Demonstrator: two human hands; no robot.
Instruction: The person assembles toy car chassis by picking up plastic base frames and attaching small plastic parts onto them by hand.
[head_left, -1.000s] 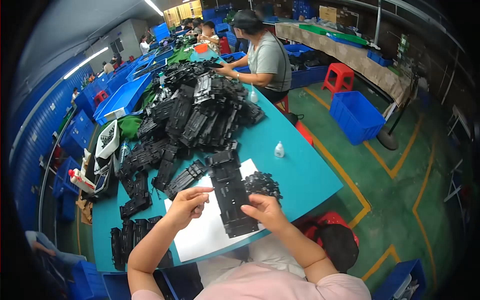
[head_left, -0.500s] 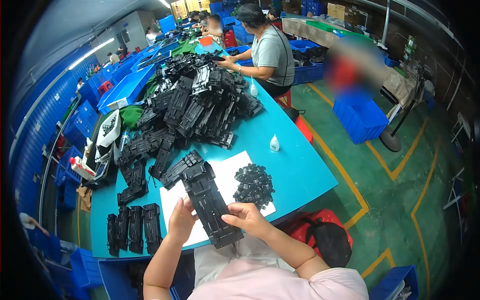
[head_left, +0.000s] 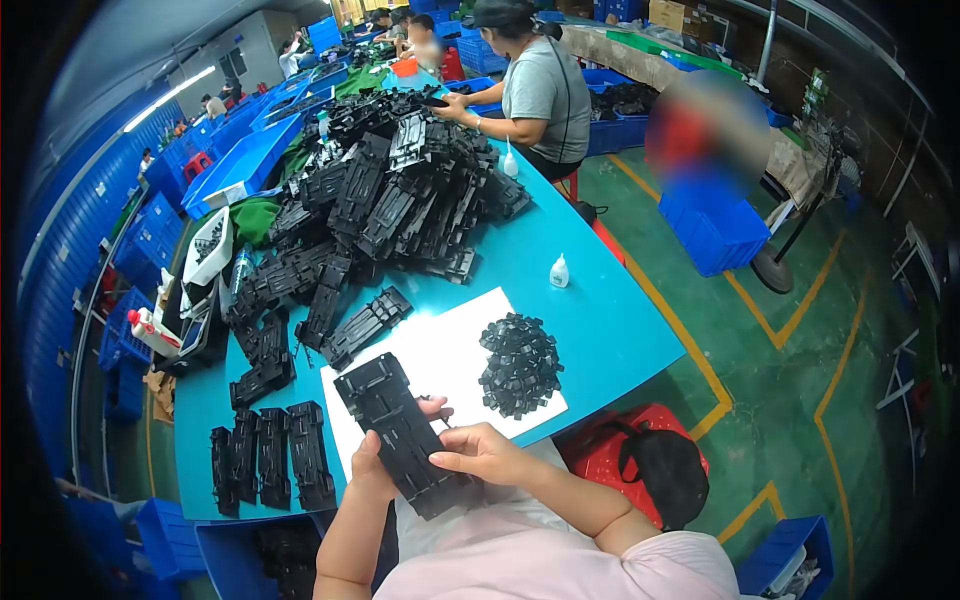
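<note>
Long black plastic part, held between two hands near the front edge of a blue-green table. The part is narrow and roughly rectangular, with a matte face, raised ribs and blocks at its upper end, and a flatter middle marked by small slots and pale specks. It lies slantwise, its upper end toward the left, over a white sheet; its lower end is above the person's lap.

The left hand grasps the left long edge, thumb against the side; fingertips show beyond the opposite edge, near a small dark piece, though whether they grip that piece cannot be told. The right hand grasps the right edge near the lower end, thumb on the upper face.

Surroundings: a heap of small black pieces rests on the sheet, right of the hands. A row of four similar parts stands to the left. Beyond lie a single loose part, a large pile of black parts and a small white bottle, upright.
</note>
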